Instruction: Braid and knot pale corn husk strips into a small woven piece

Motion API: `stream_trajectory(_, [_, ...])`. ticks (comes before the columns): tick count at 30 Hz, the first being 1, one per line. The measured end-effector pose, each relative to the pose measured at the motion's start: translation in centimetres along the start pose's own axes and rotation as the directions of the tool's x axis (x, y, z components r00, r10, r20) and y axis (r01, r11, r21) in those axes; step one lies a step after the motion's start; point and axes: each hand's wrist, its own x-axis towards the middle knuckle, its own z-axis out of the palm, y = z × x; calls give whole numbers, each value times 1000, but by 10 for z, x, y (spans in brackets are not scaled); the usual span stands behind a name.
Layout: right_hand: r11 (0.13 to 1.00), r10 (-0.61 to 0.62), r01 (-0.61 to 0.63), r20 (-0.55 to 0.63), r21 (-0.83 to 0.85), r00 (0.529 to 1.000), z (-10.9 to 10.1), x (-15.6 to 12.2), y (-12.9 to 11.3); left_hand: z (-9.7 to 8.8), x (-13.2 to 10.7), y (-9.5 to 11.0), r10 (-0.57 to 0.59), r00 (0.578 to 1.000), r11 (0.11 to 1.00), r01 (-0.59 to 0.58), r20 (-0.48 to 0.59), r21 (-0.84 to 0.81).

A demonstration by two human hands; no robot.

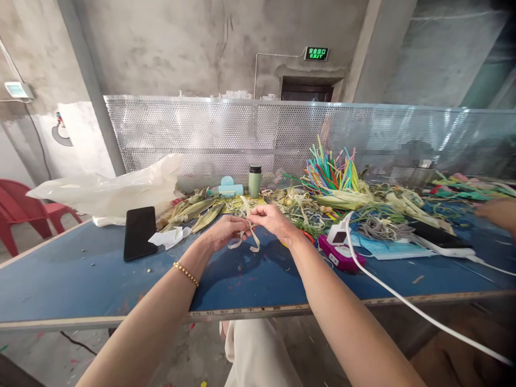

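Note:
A pale, narrow strip (255, 243), perhaps of corn husk, is pinched between my two hands above the blue table. My left hand (229, 230) has its fingers closed on the strip, and a loop of it hangs below them. Close beside it, my right hand (269, 217) grips the same strip between thumb and fingers. One end sticks up above the hands, and another hangs down toward the tabletop. The fingertips nearly meet, so the part of the strip between them is mostly hidden.
Dried husks (197, 209) and fibre scraps lie behind my hands, near a green bottle (255, 183) and colourful pipe cleaners (334, 169). A black phone (139, 234) lies left. A purple box (342, 255) and a white cable (374, 282) are right. Another person's hand (500, 212) shows far right.

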Motion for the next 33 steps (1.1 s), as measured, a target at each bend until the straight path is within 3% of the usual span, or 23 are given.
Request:
stream_trajectory(6, [994,-51,47,-41,-97,998,-1,2,2,-1,-2,1,31,999,997,-30,-13,73])
stream_trajectory(19, [987,-152,147,-68,-71,986,0,3,1,1,-4,0,-29,999,997,27,20,73])
stream_trajectory(23, [949,-243,225,-56,-222,969,3,3,-3,-2,1,-4,-23,999,998,25,-41,49])
stream_trajectory(27, [856,-384,318,-90,-408,919,8,-1,-12,-2,6,-6,-63,979,995,77,-192,63])
stream_trajectory(33, [804,-465,378,-90,-458,881,12,-3,-13,-1,6,-2,-105,952,991,126,-289,54])
